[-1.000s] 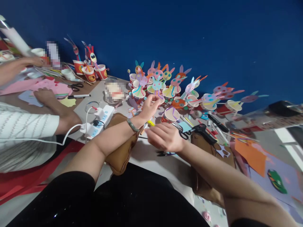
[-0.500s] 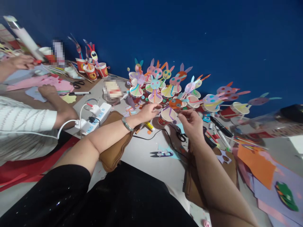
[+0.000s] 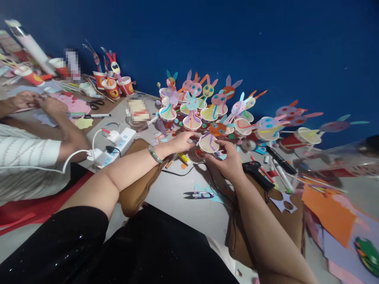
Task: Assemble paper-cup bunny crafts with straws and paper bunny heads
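Note:
A red and white paper cup (image 3: 203,151) stands in front of me, with purple paper strips inside and an orange paper animal head (image 3: 218,129) at its back rim. My left hand (image 3: 186,142) is at the cup's left side, its curled fingertips against the rim. From the right, my right hand (image 3: 227,158) grips the same cup between thumb and fingers. Just behind it stand several similar cups with paper rabbit heads, among them a light blue rabbit (image 3: 192,103). Thread snips (image 3: 199,195) lie on the table nearer to me.
A black glue gun (image 3: 257,173) and markers (image 3: 281,161) lie right of my hand, with orange paper (image 3: 329,211) beyond. On the left are a white power strip (image 3: 120,148), its cables, and a co-worker's hands (image 3: 41,100). A blue wall (image 3: 207,35) rises behind the cups.
My right hand has moved left and down, from beside the rim to around the cup's right side. The glue gun shows more fully now. The co-worker's hands have come together.

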`<state>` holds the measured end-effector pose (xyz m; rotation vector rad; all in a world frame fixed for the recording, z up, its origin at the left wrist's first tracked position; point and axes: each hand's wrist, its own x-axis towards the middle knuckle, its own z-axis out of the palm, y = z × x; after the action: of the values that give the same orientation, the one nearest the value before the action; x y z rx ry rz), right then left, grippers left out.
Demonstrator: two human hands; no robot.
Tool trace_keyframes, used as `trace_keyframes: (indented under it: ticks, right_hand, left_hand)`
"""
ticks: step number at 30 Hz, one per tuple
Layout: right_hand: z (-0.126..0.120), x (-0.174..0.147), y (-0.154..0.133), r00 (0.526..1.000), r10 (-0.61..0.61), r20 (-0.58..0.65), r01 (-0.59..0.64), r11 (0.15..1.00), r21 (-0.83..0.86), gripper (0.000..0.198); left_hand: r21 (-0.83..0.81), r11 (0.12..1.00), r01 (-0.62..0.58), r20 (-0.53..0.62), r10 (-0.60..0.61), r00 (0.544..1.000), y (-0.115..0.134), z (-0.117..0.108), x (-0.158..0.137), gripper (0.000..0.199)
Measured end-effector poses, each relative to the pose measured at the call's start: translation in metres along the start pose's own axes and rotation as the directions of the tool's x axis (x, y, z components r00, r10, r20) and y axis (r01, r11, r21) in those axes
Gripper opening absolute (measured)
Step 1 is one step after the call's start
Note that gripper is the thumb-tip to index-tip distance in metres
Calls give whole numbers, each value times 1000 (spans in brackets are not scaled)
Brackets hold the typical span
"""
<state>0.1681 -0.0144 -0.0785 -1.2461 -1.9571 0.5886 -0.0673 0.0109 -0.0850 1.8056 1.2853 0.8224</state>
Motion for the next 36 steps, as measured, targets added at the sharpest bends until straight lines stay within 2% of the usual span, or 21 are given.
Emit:
trace_keyframes:
  ticks: [7,14,19,27,36]
  right_hand:
    - [-1,0,1,1000,2,11,-2,1000,19,57]
    - [-3,0,1,1000,-2,25,1,1000,22,53]
    - [-4,1,0,1000,8,19,-8,1000,11,48]
    - [-5,0,-2,1000,0,15,0,1000,27,49]
    - [-5,0,1,1000,-3,21,2,998,57,57]
  left_hand:
    - [-16,1000,-7,-21,6,1000,1,-4,0,26]
    - [-56,998,9,58,-6,998,1,-5,1,34]
    - [-85,996,16,76,-9,997,2,-6,1,30]
    - [-42,996,84,44,-82,996,6,-8,-2,8]
    - [-82,995,50,97,-42,994,8,-9,-4,2]
